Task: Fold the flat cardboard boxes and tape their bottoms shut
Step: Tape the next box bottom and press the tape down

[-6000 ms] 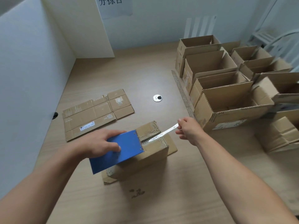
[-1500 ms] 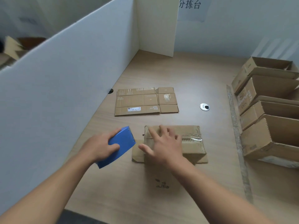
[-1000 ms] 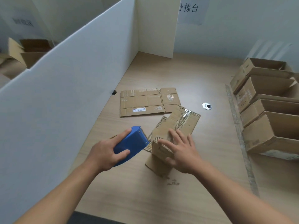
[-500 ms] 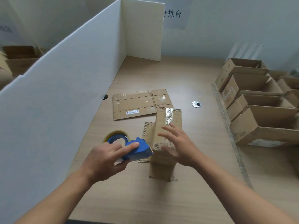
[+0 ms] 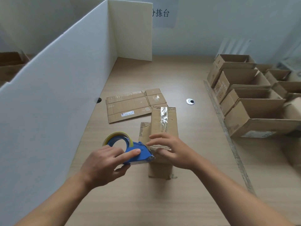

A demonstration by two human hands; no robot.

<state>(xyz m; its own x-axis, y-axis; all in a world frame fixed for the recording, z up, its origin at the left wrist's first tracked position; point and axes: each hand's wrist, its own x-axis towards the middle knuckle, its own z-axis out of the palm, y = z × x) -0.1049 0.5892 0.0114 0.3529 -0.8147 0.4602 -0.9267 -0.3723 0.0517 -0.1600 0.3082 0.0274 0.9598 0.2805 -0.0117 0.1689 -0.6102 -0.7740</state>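
Observation:
A folded cardboard box (image 5: 163, 128) stands bottom-up in the middle of the table, with a strip of clear tape (image 5: 164, 117) along its top seam. My right hand (image 5: 171, 150) grips the box's near top edge, fingers over the top and thumb on the front face. My left hand (image 5: 105, 163) holds a blue tape dispenser (image 5: 135, 152) with a yellowish roll, its nose against the box's near edge. A flat unfolded box (image 5: 133, 105) lies on the table behind.
A white partition (image 5: 53, 88) walls off the left side and back corner. Several open finished boxes (image 5: 249, 101) are lined up on the right, behind a long ruler strip (image 5: 224, 126). A round cable grommet (image 5: 190, 101) sits in the wooden table (image 5: 146, 201).
The box was turned from lying sideways to pointing away from me. My right hand closed onto its near edge and my left hand brought the dispenser's nose up to that edge.

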